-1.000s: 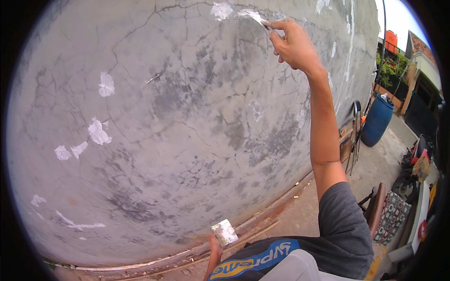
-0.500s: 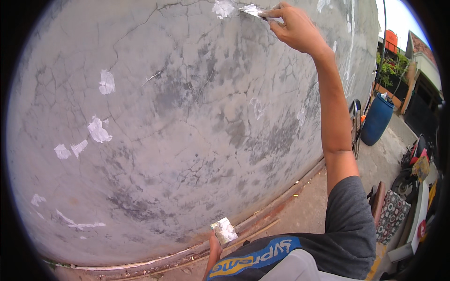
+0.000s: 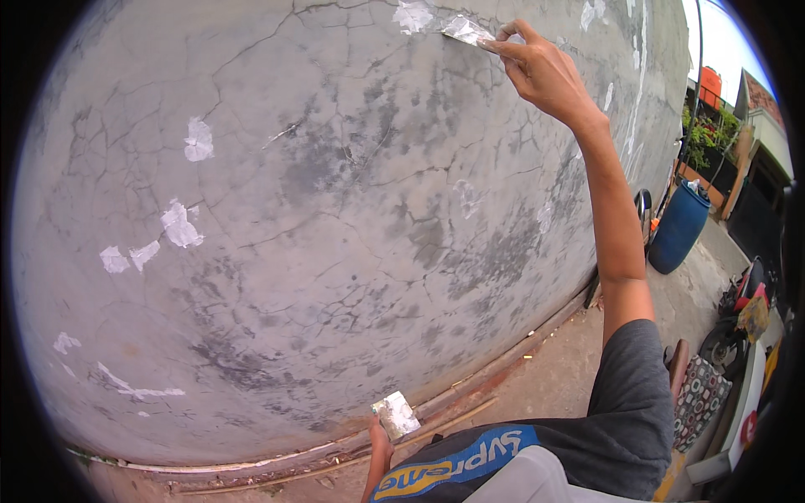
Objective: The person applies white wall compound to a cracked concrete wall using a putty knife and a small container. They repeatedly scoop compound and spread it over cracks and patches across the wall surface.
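Observation:
Up at the top of the grey, cracked wall, my right hand grips a putty knife. White filler covers its blade, which lies at or very near the wall, just right of a white filler patch. Low down, close to the wall's foot, my left hand holds a flat, putty-smeared board; its fingers are partly hidden behind it. More white patches dot the wall's left side, and white streaks run down its right side.
A blue drum stands on the paving past the wall's right end. Behind me to the right are a motorcycle and a patterned cushion. A narrow ledge follows the wall's foot.
My right hand and the putty knife have moved slightly right and down in the picture, as the whole view shifted a little. The left hand still holds the board.

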